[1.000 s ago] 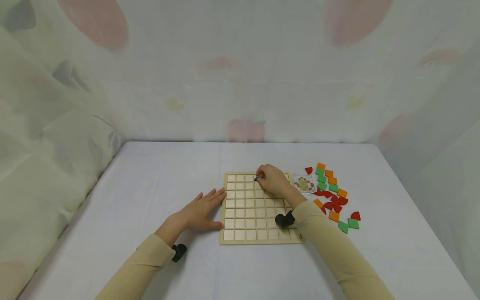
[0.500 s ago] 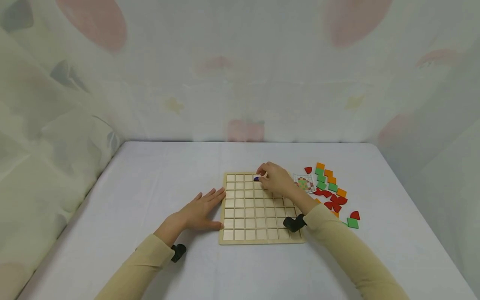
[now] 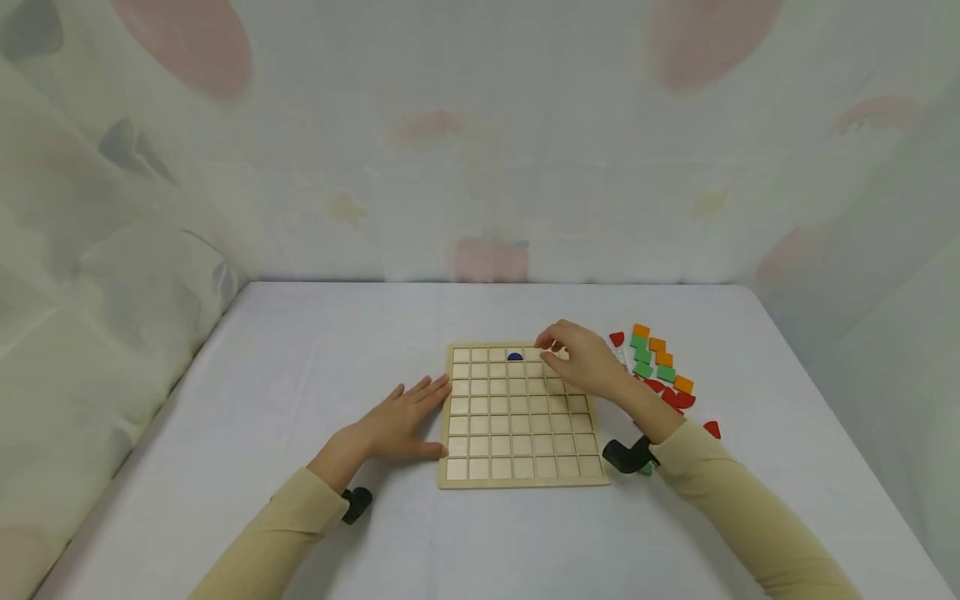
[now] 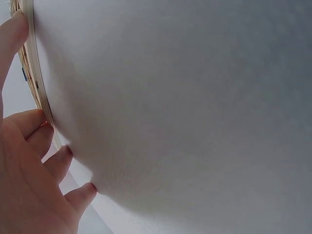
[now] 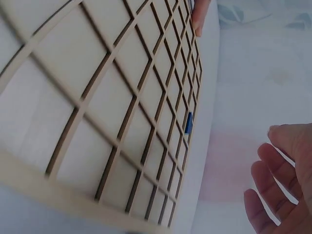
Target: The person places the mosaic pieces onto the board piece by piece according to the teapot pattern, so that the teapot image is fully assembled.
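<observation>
A wooden grid board (image 3: 501, 406) lies flat on the white table. One blue piece (image 3: 514, 357) rests in a cell of its far row; the right wrist view also shows this blue piece (image 5: 188, 123). My left hand (image 3: 401, 427) lies spread on the table, fingertips and thumb touching the board's left edge; in the left wrist view the fingers (image 4: 34, 131) meet that wooden rim. Above the board's far right part is my right hand (image 3: 587, 360), fingers loosely bent and apart, holding nothing; the right wrist view shows this hand (image 5: 287, 180) with nothing in it.
Right of the board lie several orange squares (image 3: 657, 345), green pieces (image 3: 666, 373) and red pieces (image 3: 678, 398). A printed card (image 3: 619, 356) is mostly hidden behind my right hand. My right forearm covers some of the pieces. Patterned cloth hangs behind and on both sides.
My right hand has let go of the blue piece, which stays in the far row, and has moved right, over the card's near side. The left hand has not moved.
</observation>
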Action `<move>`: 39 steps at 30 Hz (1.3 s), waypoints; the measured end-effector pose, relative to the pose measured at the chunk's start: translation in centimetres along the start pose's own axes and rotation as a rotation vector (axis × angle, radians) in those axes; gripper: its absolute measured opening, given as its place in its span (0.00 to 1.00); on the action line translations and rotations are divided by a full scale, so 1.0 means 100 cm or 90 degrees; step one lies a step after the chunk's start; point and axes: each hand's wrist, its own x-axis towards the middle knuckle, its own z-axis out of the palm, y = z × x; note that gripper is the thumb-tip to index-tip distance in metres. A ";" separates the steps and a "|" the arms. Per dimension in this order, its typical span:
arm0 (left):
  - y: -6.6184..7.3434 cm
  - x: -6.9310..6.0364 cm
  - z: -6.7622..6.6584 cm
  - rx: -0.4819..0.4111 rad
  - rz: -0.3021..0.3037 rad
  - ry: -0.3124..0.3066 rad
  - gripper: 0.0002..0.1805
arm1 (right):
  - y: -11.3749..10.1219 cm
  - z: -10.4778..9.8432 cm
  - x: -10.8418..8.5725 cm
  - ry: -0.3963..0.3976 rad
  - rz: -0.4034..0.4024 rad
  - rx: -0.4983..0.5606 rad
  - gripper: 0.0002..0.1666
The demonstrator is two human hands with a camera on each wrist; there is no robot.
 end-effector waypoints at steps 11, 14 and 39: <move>0.001 -0.001 0.001 0.007 -0.012 -0.006 0.51 | 0.025 -0.029 -0.039 0.031 -0.048 0.021 0.10; 0.000 0.000 0.001 0.011 -0.013 -0.006 0.51 | 0.029 -0.035 -0.048 0.041 -0.052 0.020 0.11; 0.001 0.000 0.001 0.008 -0.007 -0.002 0.51 | 0.065 -0.043 -0.102 -0.079 0.090 -0.002 0.13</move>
